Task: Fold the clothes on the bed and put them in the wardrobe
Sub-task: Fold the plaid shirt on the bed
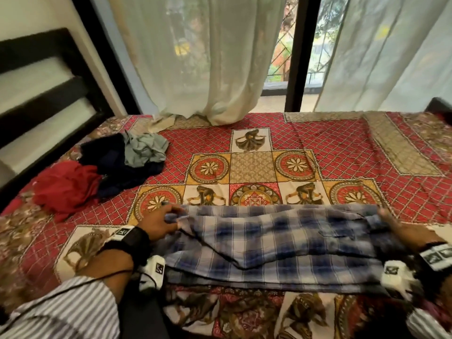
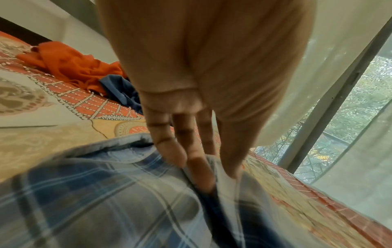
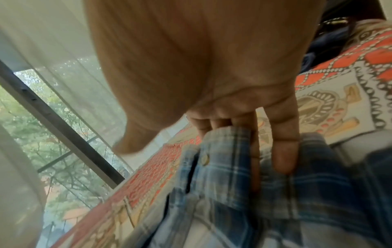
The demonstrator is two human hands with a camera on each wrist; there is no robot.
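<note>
The blue plaid shirt (image 1: 271, 243) lies across the lower middle of the head view on the bed (image 1: 342, 152). It looks thin, limp and light. The left hand (image 1: 156, 222) and right hand (image 1: 396, 225) pinch its far corners; keeping hold of both ends should keep the fold straight.

Blue-and-white plaid shirt (image 1: 271, 243) folded into a wide flat band across the bed (image 1: 342, 152) at 6 o'clock, with crumpled red garment (image 1: 66, 187), dark navy garment (image 1: 115, 165) and grey-green garment (image 1: 145, 148) heaped at 10 o'clock.
</note>
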